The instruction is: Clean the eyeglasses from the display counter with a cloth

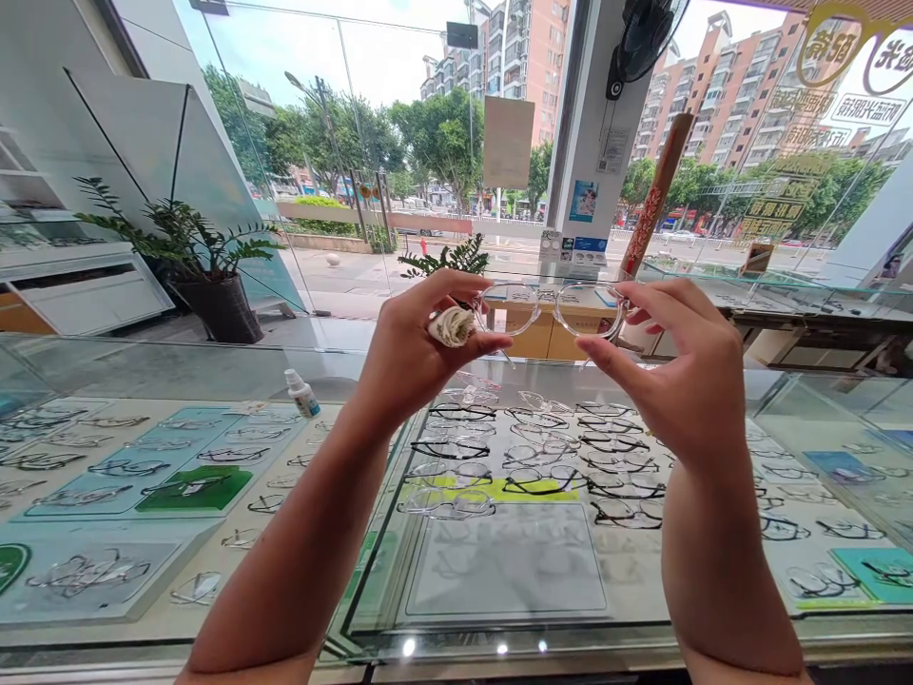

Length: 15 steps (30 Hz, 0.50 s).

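A pair of clear-framed eyeglasses [547,297] is held up in front of me, above the glass display counter. My left hand [435,333] pinches the left rim between thumb and fingers. A bunched cream-white cloth [453,327] is also tucked in that hand's palm. On the other side, my right hand [677,357] grips the right end of the frame with thumb and index finger. Below the hands, rows of eyeglasses [546,442] lie on the counter, dark frames at left and right, thinner ones between.
A small white spray bottle [302,394] stands left on the glass counter [342,366]. More eyeglasses [128,466] lie under glass at left and right. Beyond are a potted plant [214,276], large windows facing a street, a pillar [595,143] with a black fan [646,38], and further showcases.
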Available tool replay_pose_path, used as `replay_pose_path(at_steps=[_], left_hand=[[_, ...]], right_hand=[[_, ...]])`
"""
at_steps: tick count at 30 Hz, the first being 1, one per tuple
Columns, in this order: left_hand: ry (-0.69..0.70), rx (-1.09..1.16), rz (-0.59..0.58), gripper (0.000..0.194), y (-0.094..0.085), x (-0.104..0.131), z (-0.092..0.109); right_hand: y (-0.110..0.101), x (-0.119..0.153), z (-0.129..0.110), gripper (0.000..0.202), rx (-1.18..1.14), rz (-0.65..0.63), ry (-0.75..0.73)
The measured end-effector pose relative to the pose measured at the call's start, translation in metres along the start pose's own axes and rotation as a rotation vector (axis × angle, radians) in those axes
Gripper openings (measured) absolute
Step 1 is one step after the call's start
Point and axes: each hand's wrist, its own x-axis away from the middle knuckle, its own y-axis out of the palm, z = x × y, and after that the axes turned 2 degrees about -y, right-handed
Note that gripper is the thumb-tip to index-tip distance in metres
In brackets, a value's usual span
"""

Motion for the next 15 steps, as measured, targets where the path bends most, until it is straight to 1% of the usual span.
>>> replay_pose_path(at_steps=[7, 15], left_hand=[[0.007, 0.001, -0.01, 0.054, 0.0012, 0.0005, -0.002], [-0.011, 0.032, 0.001, 0.058, 0.0031, 0.0004, -0.0025]], right_hand=[[0.0001, 0.0003, -0.0006, 0.043, -0.008, 0.01, 0.008], [0.0007, 0.0017, -0.0013, 0.042, 0.007, 0.003, 0.018]])
